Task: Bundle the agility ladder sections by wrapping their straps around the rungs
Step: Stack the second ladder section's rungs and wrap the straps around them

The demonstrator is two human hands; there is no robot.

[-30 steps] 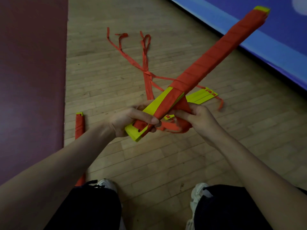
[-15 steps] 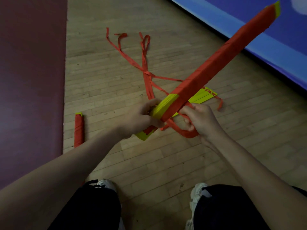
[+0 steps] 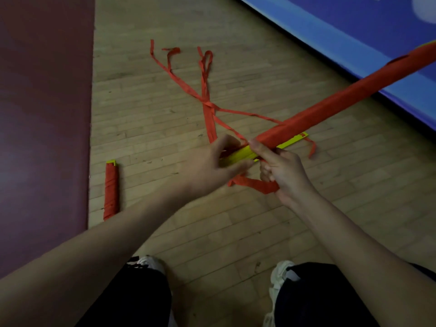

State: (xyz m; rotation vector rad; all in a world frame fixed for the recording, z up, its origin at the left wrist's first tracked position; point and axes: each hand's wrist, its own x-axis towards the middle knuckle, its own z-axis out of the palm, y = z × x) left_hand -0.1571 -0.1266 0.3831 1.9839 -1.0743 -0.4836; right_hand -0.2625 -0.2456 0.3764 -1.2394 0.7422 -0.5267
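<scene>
A long stack of yellow rungs, wrapped in red strap (image 3: pixel 342 103), slants from the middle of the view up to the right edge. Its near yellow end (image 3: pixel 238 155) is bare. My left hand (image 3: pixel 212 165) grips that bare end, thumb below and fingers over the top. My right hand (image 3: pixel 280 169) pinches the loose red strap (image 3: pixel 256 184), which loops under the rungs, and its forefinger presses the last wrap. More yellow rungs (image 3: pixel 293 140) with loose red straps (image 3: pixel 207 100) lie on the floor behind. A wrapped bundle (image 3: pixel 111 191) lies to the left.
The wooden floor (image 3: pixel 165 128) meets a dark red mat (image 3: pixel 44 114) on the left and a blue padded wall (image 3: pixel 342 31) at the upper right. My two white shoes (image 3: pixel 148 261) and dark trouser legs are at the bottom edge.
The wrapped stack has swung lower and further right, its far tip now at the right edge. My right hand carried the strap under the rungs; my left hand shifted its grip on the yellow end.
</scene>
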